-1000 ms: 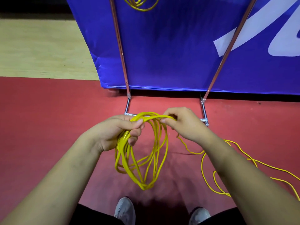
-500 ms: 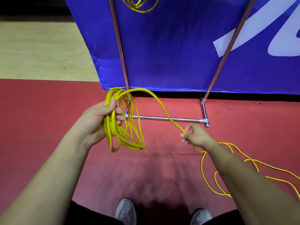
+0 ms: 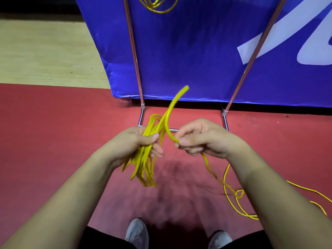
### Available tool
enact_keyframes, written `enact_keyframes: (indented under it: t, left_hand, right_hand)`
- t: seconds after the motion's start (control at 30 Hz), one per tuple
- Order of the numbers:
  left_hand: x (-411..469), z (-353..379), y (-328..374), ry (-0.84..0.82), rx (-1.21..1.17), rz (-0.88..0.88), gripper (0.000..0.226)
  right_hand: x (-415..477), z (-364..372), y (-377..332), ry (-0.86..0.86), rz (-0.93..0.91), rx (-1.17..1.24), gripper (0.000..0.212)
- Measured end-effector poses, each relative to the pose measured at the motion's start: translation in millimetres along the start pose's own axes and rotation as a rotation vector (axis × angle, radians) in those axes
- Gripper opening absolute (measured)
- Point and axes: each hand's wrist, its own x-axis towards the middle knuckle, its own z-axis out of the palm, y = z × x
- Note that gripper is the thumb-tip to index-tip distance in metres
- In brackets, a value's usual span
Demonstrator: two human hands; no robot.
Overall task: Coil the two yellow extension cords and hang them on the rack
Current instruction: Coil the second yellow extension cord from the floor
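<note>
Rack (image 3: 133, 51) past cord (image 3: 143, 159); banner (image 3: 188, 51) in bkgd.

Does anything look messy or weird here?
Yes, a little. The loose cord sprawls in loops over the red floor at the right, with a small twisted kink. The coil in the left hand hangs uneven. Nothing looks broken.

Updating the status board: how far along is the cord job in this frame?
Done: one coiled cord appears to hang on the rack at the top edge. In hand: the left grip holds the second coil of several loops; the right grip pinches the strand leading to it. Left: a loose length lying on the red floor to be gathered, then that coil hung.
</note>
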Motion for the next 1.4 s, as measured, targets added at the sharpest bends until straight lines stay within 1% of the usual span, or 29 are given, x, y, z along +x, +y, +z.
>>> enact_keyframes:
  t: [0.07,0.13,0.2,0.27,0.3,0.37,0.4,0.47,0.5,0.53,0.57,0.6,0.63,0.67,0.7,0.73,0.8,0.87,0.9,0.97,1.0,1.07,1.13,1.2,1.27,1.3,1.33,1.4]
  left_hand:
    - [-0.3,7.1,-0.1,-0.012,-0.053,0.019,0.014]
    - [2.9,5.9,-0.2,0.025,-0.1,0.02,0.015]
    - [8.3,-1.7,-1.8,0.086,-0.157,-0.009,0.017]
    - [13.6,-11.1,-4.2,0.135,-0.2,-0.053,0.012]
    - [15.6,-14.3,-5.3,0.152,-0.188,-0.066,0.01]
    - [19.3,-18.3,-7.5,0.174,-0.11,-0.063,0.014]
    - [20.3,-18.9,-8.1,0.18,-0.065,-0.055,0.017]
    - [21.0,-21.4,-8.3,0.187,-0.009,-0.04,0.019]
    - [20.8,-23.9,-8.0,0.191,-0.007,-0.03,0.018]
    - [19.9,-26.8,-7.0,0.2,-0.021,-0.016,0.017]
    - [18.3,-30.4,-5.5,0.215,-0.053,0.002,0.016]
    - [16.3,-34.1,-3.4,0.237,-0.103,0.026,0.017]
    - [14.5,-38.1,-1.2,0.26,-0.168,0.054,0.017]
    - [12.4,-41.4,1.3,0.283,-0.241,0.083,0.016]
    - [10.5,-43.5,3.7,0.301,-0.306,0.106,0.016]
    - [9.3,-44.3,5.1,0.315,-0.346,0.118,0.016]
    - [8.7,-40.3,4.8,0.335,-0.306,0.112,0.017]
    - [7.4,-27.8,3.1,0.304,-0.15,0.077,0.014]
    - [6.6,-19.4,2.0,0.246,-0.078,0.055,0.011]
    - [5.5,-4.8,-1.1,0.1,0.012,0.0,0.01]
    - [4.7,-0.1,-3.0,0.034,0.033,-0.029,0.01]
    - [3.7,3.4,-5.9,-0.056,0.034,-0.06,0.014]
    - [3.8,0.0,-3.9,-0.064,-0.035,-0.066,0.018]
    - [4.0,-4.4,0.1,-0.063,-0.096,-0.065,0.017]
    - [3.5,-2.4,2.1,-0.118,-0.051,-0.067,0.019]
    - [3.7,0.5,1.3,-0.135,-0.02,-0.057,0.019]
    - [4.5,2.7,0.1,-0.122,-0.003,-0.043,0.018]
    - [7.0,2.8,-1.5,-0.048,-0.018,-0.027,0.017]
  right_hand:
    - [4.3,-2.7,0.9,0.112,-0.094,0.054,0.008]
    - [6.3,-9.4,6.6,0.253,-0.136,0.057,0.01]
    - [4.0,-18.9,14.2,0.364,-0.1,0.03,0.015]
    - [0.5,-27.0,21.7,0.433,-0.071,0.038,0.02]
    - [-0.4,-29.5,24.7,0.481,-0.071,0.079,0.019]
    - [0.8,-34.8,29.6,0.634,-0.086,0.148,0.015]
    - [2.1,-38.3,32.1,0.717,-0.101,0.124,0.015]
    - [3.8,-47.6,38.3,0.829,-0.143,-0.065,0.017]
    - [3.8,-52.4,41.9,0.858,-0.157,-0.245,0.018]
    - [3.0,-57.4,46.2,0.884,-0.146,-0.481,0.019]
    - [1.7,-62.2,51.1,0.903,-0.087,-0.728,0.021]
    - [0.6,-65.3,55.2,0.906,0.022,-0.921,0.023]
    - [0.4,-65.3,57.7,0.875,0.169,-1.022,0.024]
    - [0.4,-62.7,58.5,0.794,0.319,-1.066,0.023]
    - [1.4,-58.6,59.5,0.658,0.434,-1.093,0.022]
    - [3.0,-52.8,60.1,0.484,0.491,-1.102,0.021]
    - [5.9,-35.3,56.1,0.149,0.508,-1.076,0.02]
    - [7.8,-14.7,46.9,-0.09,0.45,-1.012,0.019]
    - [8.5,-7.2,42.1,-0.167,0.411,-0.973,0.018]
    - [8.8,2.3,31.5,-0.241,0.298,-0.84,0.016]
    - [8.1,4.7,27.0,-0.237,0.235,-0.741,0.016]
    - [7.0,3.4,24.0,-0.137,0.132,-0.539,0.016]
    - [5.3,1.7,24.7,0.019,0.066,-0.365,0.015]
    - [6.2,3.5,25.5,0.146,0.003,-0.214,0.01]
    - [10.6,6.4,22.8,0.239,-0.059,-0.101,0.003]
    - [12.7,6.1,21.0,0.272,-0.079,-0.086,0.007]
    - [13.8,3.8,19.8,0.294,-0.088,-0.122,0.009]
    - [10.7,-7.1,21.3,0.318,-0.074,-0.275,0.008]
